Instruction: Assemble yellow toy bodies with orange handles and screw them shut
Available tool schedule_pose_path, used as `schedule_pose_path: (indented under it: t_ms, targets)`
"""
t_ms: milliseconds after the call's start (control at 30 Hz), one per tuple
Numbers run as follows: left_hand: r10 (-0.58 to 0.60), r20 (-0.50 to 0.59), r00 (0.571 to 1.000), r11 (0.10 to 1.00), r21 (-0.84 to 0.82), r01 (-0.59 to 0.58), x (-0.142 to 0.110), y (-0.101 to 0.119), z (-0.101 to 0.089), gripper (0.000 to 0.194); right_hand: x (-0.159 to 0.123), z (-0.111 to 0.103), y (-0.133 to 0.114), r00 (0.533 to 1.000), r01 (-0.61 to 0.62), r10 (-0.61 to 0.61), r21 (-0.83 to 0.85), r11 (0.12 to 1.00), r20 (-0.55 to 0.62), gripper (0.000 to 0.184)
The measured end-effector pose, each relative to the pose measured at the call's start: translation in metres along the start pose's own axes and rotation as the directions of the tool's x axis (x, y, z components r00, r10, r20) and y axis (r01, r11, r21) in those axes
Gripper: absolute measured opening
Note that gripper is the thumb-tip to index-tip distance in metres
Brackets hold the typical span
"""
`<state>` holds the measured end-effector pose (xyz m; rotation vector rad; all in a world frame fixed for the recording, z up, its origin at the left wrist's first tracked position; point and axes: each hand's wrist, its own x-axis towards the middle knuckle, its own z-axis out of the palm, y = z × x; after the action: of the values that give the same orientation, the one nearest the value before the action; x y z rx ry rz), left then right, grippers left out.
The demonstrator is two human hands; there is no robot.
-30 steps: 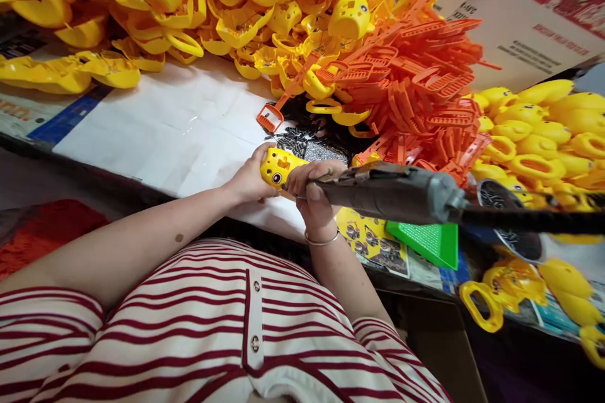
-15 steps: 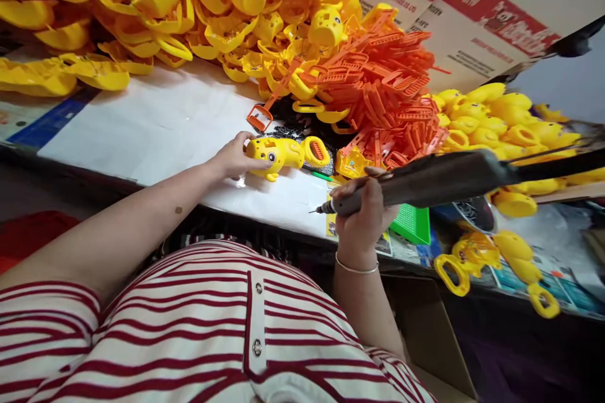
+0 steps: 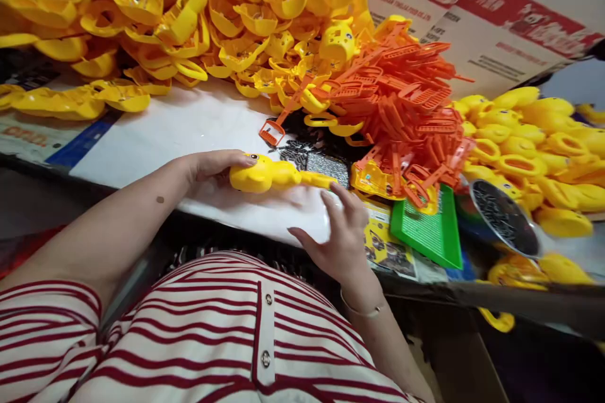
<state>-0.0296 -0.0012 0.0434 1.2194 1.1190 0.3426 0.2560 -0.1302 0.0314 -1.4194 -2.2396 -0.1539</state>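
A yellow plastic toy [image 3: 269, 174] with a black eye and a ring handle lies on the white paper [image 3: 189, 129] near the table's front edge. My left hand [image 3: 210, 165] rests against its left end, fingers curled on it. My right hand [image 3: 343, 236] hovers just right of the toy with fingers spread and nothing in it. The electric screwdriver is out of view.
A heap of yellow shell halves [image 3: 189, 6] fills the back. Orange plastic parts [image 3: 406, 107] are piled at centre right, finished yellow toys [image 3: 534, 132] at far right. A green tray [image 3: 428, 230], a round dish of black screws [image 3: 503, 217], loose screws [image 3: 309, 157] and a cardboard box [image 3: 472, 19] lie nearby.
My right hand has let go of the electric screwdriver, which has left the view, and moved left toward the toy. The left hand has turned the toy onto its side.
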Motion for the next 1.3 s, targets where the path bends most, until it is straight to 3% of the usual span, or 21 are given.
schedule_pose_path:
  t_ms: [133, 233, 300, 367, 400, 467, 533, 667, 800, 900, 1033, 1167, 1300]
  targets:
    - [0.01, 0.041, 0.999, 0.998, -0.062, -0.007, -0.017, -0.009, -0.016, 0.053, 0.048, 0.037, -0.019, 0.998, 0.059, -0.061, -0.168, 0.984, -0.004, 0.054]
    - [0.038, 0.034, 0.999, 0.998, -0.044, -0.036, -0.015, -0.02, -0.022, 0.056, 0.075, 0.041, -0.017, 0.977, 0.073, -0.037, -0.169, 0.983, 0.211, 0.049]
    - [0.05, -0.045, 0.998, 0.998, 0.049, -0.048, -0.014, -0.026, -0.025, 0.059, 0.086, 0.034, -0.014, 0.925, 0.102, -0.032, -0.167, 0.981, 0.379, 0.046]
    - [0.167, -0.163, 0.972, 0.969, 0.21, -0.131, -0.018, -0.029, -0.024, 0.059, 0.093, 0.024, -0.017, 0.875, 0.12, -0.011, -0.194, 0.974, 0.485, 0.045]
    - [0.275, -0.211, 0.938, 0.933, 0.296, -0.207, -0.022, -0.03, -0.023, 0.058, 0.097, 0.018, -0.02, 0.854, 0.127, 0.002, -0.212, 0.969, 0.519, 0.045]
    - [0.507, -0.246, 0.826, 0.82, 0.434, -0.374, -0.031, -0.03, -0.017, 0.055, 0.104, 0.007, -0.029, 0.816, 0.135, 0.025, -0.233, 0.963, 0.577, 0.043]
    - [0.65, -0.25, 0.718, 0.721, 0.501, -0.479, -0.039, -0.031, -0.007, 0.045, 0.11, -0.001, -0.037, 0.778, 0.134, 0.042, -0.232, 0.963, 0.627, 0.038]
    - [0.717, -0.374, 0.588, 0.687, 0.518, -0.509, -0.042, -0.034, 0.015, 0.011, 0.116, -0.01, -0.044, 0.752, 0.129, 0.037, -0.202, 0.971, 0.658, 0.029]
    - [0.767, -0.398, 0.503, 0.635, 0.581, -0.509, -0.04, -0.033, 0.026, 0.006, 0.111, -0.008, -0.046, 0.77, 0.146, 0.018, -0.203, 0.968, 0.638, 0.028]
    - [0.778, -0.372, 0.506, 0.607, 0.65, -0.457, -0.039, -0.03, 0.027, 0.006, 0.108, -0.004, -0.046, 0.771, 0.127, 0.052, -0.233, 0.964, 0.635, 0.03]
    - [0.766, -0.308, 0.564, 0.583, 0.701, -0.41, -0.039, -0.032, 0.02, 0.005, 0.102, 0.001, -0.041, 0.787, 0.086, 0.06, -0.205, 0.975, 0.614, 0.035]
    - [0.751, -0.187, 0.633, 0.532, 0.74, -0.412, -0.039, -0.034, 0.012, 0.046, 0.095, 0.01, -0.041, 0.852, 0.109, 0.0, -0.178, 0.978, 0.523, 0.036]
    - [0.758, -0.089, 0.646, 0.427, 0.816, -0.389, -0.038, -0.035, 0.012, 0.057, 0.101, 0.025, -0.058, 0.894, 0.138, -0.069, -0.126, 0.982, 0.443, 0.043]
